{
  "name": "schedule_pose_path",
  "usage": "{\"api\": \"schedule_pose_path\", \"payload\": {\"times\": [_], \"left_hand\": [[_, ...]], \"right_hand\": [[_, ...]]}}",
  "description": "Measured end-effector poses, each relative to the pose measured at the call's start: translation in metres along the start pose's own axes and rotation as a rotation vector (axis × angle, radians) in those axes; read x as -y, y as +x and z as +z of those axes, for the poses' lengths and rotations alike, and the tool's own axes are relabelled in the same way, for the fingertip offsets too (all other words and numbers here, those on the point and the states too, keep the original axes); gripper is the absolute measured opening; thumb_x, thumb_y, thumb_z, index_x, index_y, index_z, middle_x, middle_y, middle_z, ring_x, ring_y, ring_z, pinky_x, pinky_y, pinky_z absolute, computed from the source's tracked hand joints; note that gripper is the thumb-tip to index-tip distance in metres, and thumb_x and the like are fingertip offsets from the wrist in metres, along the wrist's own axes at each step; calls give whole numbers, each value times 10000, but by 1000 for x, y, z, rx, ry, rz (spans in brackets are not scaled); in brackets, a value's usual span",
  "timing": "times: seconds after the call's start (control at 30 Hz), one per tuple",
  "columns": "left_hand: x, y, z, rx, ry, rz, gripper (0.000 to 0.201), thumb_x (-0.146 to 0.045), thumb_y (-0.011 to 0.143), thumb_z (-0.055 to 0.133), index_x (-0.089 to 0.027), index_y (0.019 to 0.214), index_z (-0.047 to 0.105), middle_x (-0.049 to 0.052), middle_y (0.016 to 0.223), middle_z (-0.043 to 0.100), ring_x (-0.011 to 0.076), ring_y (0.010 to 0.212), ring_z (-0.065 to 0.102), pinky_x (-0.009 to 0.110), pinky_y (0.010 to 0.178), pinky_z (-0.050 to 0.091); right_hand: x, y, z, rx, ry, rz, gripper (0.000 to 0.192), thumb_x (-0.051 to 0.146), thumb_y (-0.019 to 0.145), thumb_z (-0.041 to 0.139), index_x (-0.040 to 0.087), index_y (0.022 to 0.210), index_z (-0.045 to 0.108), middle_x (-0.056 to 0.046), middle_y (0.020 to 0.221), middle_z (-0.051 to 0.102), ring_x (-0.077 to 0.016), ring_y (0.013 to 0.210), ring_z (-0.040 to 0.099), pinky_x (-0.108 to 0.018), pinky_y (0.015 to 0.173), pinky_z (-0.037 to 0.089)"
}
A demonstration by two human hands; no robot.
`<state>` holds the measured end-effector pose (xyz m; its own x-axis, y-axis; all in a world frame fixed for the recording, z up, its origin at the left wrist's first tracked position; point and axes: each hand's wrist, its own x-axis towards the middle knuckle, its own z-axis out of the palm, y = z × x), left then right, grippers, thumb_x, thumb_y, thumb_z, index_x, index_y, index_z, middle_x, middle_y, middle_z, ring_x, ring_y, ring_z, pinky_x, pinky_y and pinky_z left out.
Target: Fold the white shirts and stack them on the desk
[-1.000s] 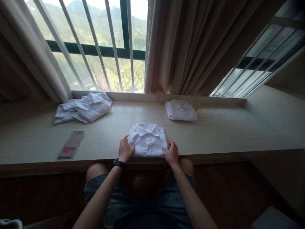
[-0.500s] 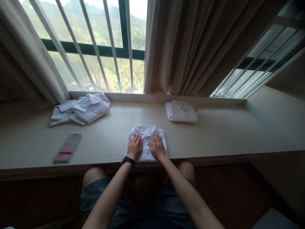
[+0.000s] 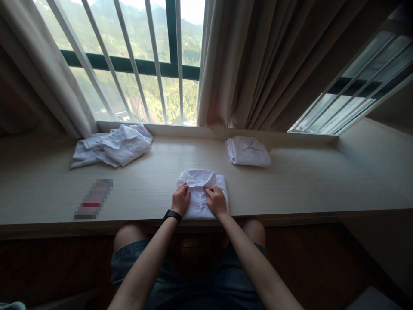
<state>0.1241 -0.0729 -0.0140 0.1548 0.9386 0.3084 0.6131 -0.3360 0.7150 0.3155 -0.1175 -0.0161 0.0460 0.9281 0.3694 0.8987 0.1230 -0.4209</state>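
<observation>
A folded white collared shirt [image 3: 201, 181] lies on the pale wooden window counter [image 3: 290, 185], straight in front of me near its front edge. My left hand [image 3: 180, 199], with a black watch on the wrist, and my right hand [image 3: 215, 201] both rest on the shirt's front. Their fingertips pinch the fabric just below the collar, close to the button placket. The lower half of the shirt is hidden under my hands.
A second folded white shirt [image 3: 248, 151] sits at the back right by the curtain [image 3: 258, 64]. A crumpled heap of white shirts [image 3: 112, 145] lies at the back left. A blurred flat object [image 3: 94, 199] lies on the left. Barred windows stand behind the counter.
My hands went from the shirt's two sides onto its front, lay flat there, and now their fingers are curled on the fabric under the collar.
</observation>
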Motion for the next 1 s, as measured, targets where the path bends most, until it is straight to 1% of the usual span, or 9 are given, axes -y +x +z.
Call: {"api": "schedule_pose_path", "payload": {"times": [0.13,0.23,0.33,0.4,0.47,0.63,0.83,0.9,1.0], "left_hand": [[8,0,-6,25,63,49,233,-269,918,488,-202,1013,690,108,1334,605,254,1401,418,452,1188,335],[1,1,-10,-43,175,12,282,-326,947,466,-212,1079,688,97,1432,531,273,1442,343,496,1208,273],[-13,3,-12,-14,282,50,405,-376,974,437,-284,1335,596,57,1559,409,297,1497,231,572,1212,179],[-18,3,-10,79,331,111,477,-401,983,420,-347,1452,490,26,1606,337,315,1521,158,632,1201,101],[-17,2,-6,168,353,136,503,-408,993,386,-357,1491,441,24,1614,321,326,1524,149,656,1190,71],[-9,-1,-1,226,371,117,511,-390,990,368,-323,1489,457,43,1593,363,332,1515,185,642,1194,80],[-34,-6,-11,135,406,241,566,-437,944,475,-331,1499,443,52,1625,287,351,1528,116,644,1191,-53],[-38,-10,-10,150,402,283,594,-483,935,488,-334,1507,427,54,1619,301,363,1525,120,657,1181,-75],[-32,-15,-4,212,395,239,584,-519,945,456,-335,1499,438,70,1584,373,386,1500,202,710,1150,-67]], "right_hand": [[2,2,-4,13,41,49,340,298,952,487,207,1140,755,-99,981,618,-219,961,529,-321,942,426],[5,3,-12,-75,-7,118,388,356,974,447,191,1153,749,-132,1114,623,-259,1101,508,-392,1031,381],[10,1,-15,-131,-153,186,463,379,994,399,264,1406,577,-136,1454,467,-350,1389,298,-567,1140,207],[10,0,-12,-44,-216,181,521,435,990,413,347,1503,429,-78,1597,302,-381,1478,123,-648,1147,87],[9,-1,-6,89,-228,184,553,502,983,416,390,1523,370,-37,1635,237,-388,1498,67,-674,1142,31],[4,4,1,260,-199,260,585,563,986,365,392,1543,315,-61,1639,232,-402,1497,112,-714,1117,28],[12,9,-7,197,-217,129,556,492,1012,314,372,1555,297,-14,1653,188,-373,1515,65,-674,1150,27],[14,10,-4,205,-224,92,550,501,1016,299,374,1551,308,-3,1648,208,-357,1516,84,-644,1166,16],[15,12,1,237,-220,144,578,577,996,322,395,1544,315,-30,1641,233,-381,1498,154,-653,1155,26]]}}
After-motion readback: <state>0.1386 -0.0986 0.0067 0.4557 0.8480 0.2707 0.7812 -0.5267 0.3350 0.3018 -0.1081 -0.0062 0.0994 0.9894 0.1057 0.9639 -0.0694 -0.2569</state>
